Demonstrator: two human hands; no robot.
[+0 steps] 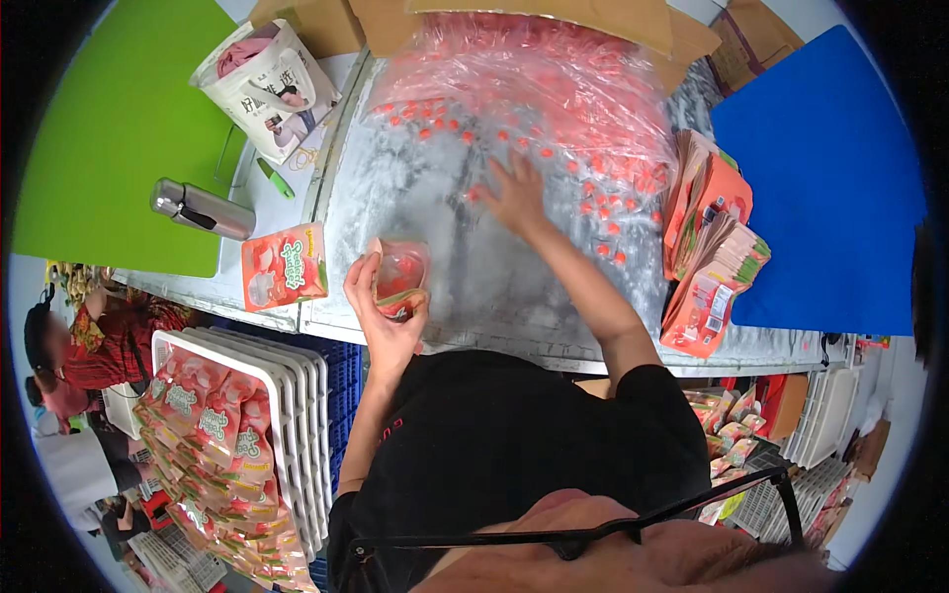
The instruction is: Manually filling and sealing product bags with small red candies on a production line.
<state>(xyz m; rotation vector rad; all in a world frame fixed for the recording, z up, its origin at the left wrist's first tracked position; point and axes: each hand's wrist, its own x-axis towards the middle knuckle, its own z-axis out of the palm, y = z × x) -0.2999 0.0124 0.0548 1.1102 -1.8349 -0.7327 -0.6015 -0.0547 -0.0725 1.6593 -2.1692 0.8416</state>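
My left hand [384, 308] is wrapped round an opened pink packaging pouch [403, 262], which stands mouth up over the near part of the table. Red shows through its see-through side. Further off, my right hand [516, 198] is stretched over the powdery metal tabletop, its fingers spread. By its fingertips lies a small red wrapped piece [474, 194]; whether they touch it I cannot tell. Several more small red pieces [588, 188] are scattered beyond and to the right. A large clear plastic bag [554, 89] full of such pieces spills from the far side.
Stacked flat pouches [707, 267] lie at the table's right. To the left are a single pouch [285, 267], a steel thermos [203, 209], a green cutter [275, 179] and a white tote bag [267, 94]. White crates [287, 415] with filled pouches stand lower left, near a person [109, 356].
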